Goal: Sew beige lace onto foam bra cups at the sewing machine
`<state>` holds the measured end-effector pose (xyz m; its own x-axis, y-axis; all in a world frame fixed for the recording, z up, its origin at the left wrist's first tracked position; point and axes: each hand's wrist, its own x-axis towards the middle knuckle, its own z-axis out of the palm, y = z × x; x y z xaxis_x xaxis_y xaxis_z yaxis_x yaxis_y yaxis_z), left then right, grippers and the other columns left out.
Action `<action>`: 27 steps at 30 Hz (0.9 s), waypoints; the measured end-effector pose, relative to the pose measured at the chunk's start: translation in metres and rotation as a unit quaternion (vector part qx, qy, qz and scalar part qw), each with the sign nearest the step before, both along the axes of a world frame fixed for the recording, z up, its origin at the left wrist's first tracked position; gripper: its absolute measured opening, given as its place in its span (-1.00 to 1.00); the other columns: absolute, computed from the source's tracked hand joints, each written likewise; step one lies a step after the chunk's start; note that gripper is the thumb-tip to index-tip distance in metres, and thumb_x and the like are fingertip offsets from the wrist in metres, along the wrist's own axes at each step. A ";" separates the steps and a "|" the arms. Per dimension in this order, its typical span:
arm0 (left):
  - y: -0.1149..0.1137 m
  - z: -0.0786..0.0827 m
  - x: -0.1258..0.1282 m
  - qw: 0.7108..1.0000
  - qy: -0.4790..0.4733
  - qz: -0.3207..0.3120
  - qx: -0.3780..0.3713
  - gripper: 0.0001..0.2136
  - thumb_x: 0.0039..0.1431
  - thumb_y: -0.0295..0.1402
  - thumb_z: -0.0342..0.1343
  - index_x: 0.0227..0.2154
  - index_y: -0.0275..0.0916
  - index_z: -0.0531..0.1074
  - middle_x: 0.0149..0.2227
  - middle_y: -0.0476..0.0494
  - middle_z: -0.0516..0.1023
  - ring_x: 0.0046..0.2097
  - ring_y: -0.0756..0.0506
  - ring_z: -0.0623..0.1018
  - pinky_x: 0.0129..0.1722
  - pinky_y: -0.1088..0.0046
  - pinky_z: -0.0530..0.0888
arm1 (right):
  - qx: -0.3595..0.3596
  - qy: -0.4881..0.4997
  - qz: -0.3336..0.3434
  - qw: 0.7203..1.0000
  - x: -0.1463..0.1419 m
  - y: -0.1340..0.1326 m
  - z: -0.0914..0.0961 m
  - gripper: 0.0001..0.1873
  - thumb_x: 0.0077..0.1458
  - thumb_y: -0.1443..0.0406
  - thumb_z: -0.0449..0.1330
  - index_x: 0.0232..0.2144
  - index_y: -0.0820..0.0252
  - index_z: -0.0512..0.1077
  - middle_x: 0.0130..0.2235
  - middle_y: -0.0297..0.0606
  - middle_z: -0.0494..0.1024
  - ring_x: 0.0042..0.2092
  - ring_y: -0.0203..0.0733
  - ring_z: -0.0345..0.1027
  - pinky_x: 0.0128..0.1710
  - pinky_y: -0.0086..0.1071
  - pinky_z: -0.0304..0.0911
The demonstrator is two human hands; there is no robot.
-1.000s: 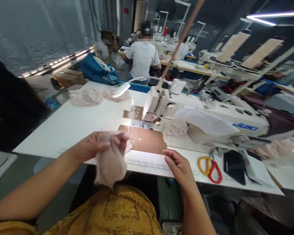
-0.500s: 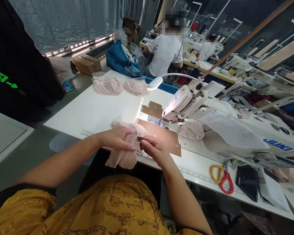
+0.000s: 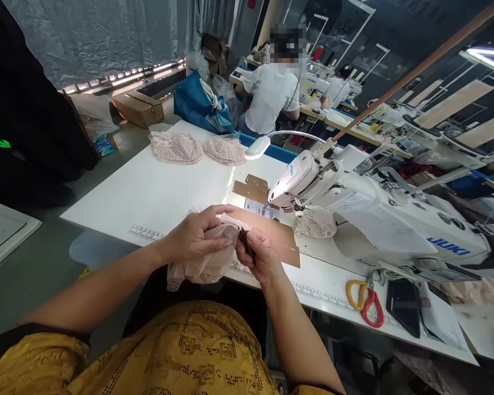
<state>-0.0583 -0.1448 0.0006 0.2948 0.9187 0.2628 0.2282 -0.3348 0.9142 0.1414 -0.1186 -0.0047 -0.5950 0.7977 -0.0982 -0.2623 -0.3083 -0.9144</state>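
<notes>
My left hand (image 3: 197,235) is closed on a pale beige lace and mesh bra cup (image 3: 208,266), pinching its edge between thumb and fingers. The fabric hangs over the table's front edge toward my lap. In my right hand (image 3: 260,253) is a pair of dark thread snips (image 3: 246,242); their pointed tips touch or nearly touch the fabric edge beside my left fingertips. Part of the snips is hidden by my fingers. Just beyond both hands lies a brown board (image 3: 278,238) in front of the sewing machine's needle area.
A JUKI sewing machine (image 3: 354,192) stands at the right, with another lace cup (image 3: 316,224) beneath its arm. Two lace cups (image 3: 176,147) lie at the table's far edge. Scissors with yellow and red handles (image 3: 370,302) and a phone (image 3: 403,306) rest at right. A co-worker (image 3: 269,99) sits ahead.
The dark snips now show plainly in my right hand, which has turned and grips them more fully. My left hand has shifted slightly over the fabric. The whole view has moved a little.
</notes>
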 end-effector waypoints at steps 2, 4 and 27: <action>0.006 0.001 0.002 0.998 -0.011 -0.061 -0.033 -0.66 0.22 -0.14 0.13 -0.09 -0.29 0.41 -0.43 0.03 0.39 -0.39 0.02 0.39 -0.38 0.55 0.35 | -0.010 0.006 -0.018 1.000 -0.005 0.000 0.002 -0.55 -0.03 -0.03 0.31 -0.56 0.21 0.34 -0.57 -0.42 0.34 -0.67 -0.52 -0.09 -0.73 -0.56 -0.27; 0.012 0.001 0.004 0.995 -0.014 -0.082 -0.052 -0.68 0.25 -0.11 0.08 -0.31 -0.32 0.46 -0.41 -0.02 0.42 -0.37 0.01 0.41 -0.36 0.53 0.35 | -0.024 0.014 -0.047 0.998 -0.006 0.001 0.004 -0.59 -0.06 -0.03 0.33 -0.48 0.19 0.39 -0.59 -0.47 0.30 -0.68 -0.52 -0.13 -0.75 -0.57 -0.29; 0.013 0.012 0.030 0.993 0.037 0.013 0.113 -0.71 0.37 -0.22 -0.10 -0.31 -0.28 0.43 -0.38 -0.08 0.45 -0.34 -0.02 0.43 -0.29 0.46 0.40 | 0.100 -0.102 0.035 0.989 0.015 -0.022 -0.002 -0.44 -0.04 0.02 0.37 -0.04 0.12 0.44 -0.12 -0.19 0.59 -0.06 -0.06 0.47 -0.02 -0.20 0.37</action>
<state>-0.0284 -0.1314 0.0128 0.2975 0.8466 0.4414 0.3042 -0.5223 0.7967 0.1564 -0.1403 -0.0071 -0.6331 0.7713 -0.0660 -0.0511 -0.1267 -0.9906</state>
